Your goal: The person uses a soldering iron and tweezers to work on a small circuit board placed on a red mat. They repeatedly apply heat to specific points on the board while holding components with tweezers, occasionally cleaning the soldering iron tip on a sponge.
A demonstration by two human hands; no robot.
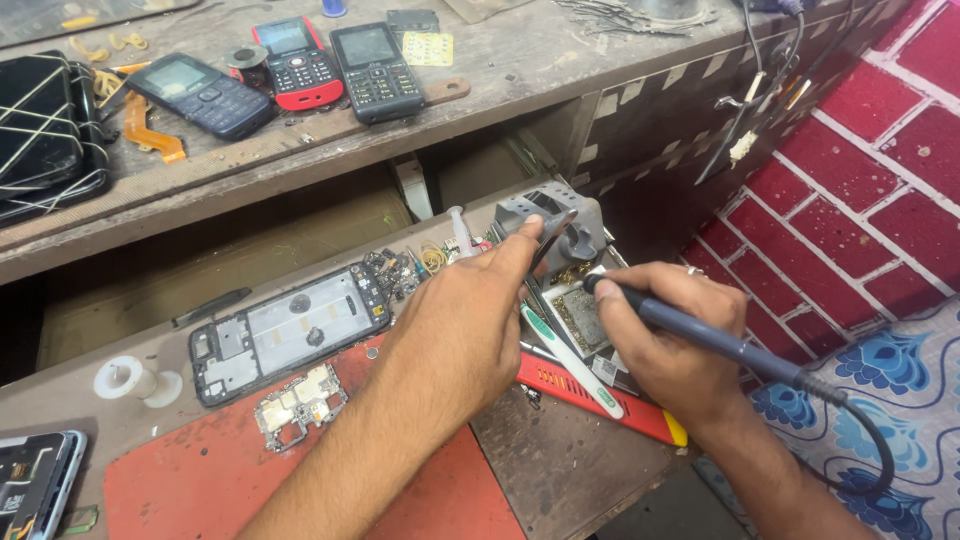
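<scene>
1. The soldering iron (720,338) lies in the right hand (665,345), its tip down at a small metal-framed part (578,318) near the right edge of the lower desk (570,470), just in front of the grey iron stand (560,225).
2. At the far left, a bundled dark phone (40,130) sits on the upper shelf, with three keypad phones (300,70) further along it.
3. On the lower desk, a white spool (135,380) stands left of an opened phone frame (285,330), and a bare circuit board (300,405) lies on the red mat (200,470).
4. The left hand (455,335) is closed in a pinch on tweezers (545,250), which point down toward the same part.
5. A white-and-green tool (575,365) and a red-handled tool (600,400) lie between the two hands.
6. The right hand is wrapped shut round the iron's dark grip, pen-fashion; its cable (870,430) trails off over blue floral cloth.
7. The step in hand looks like soldering on that part; the next move likely calls for a steady tip and a firm tweezer hold.
</scene>
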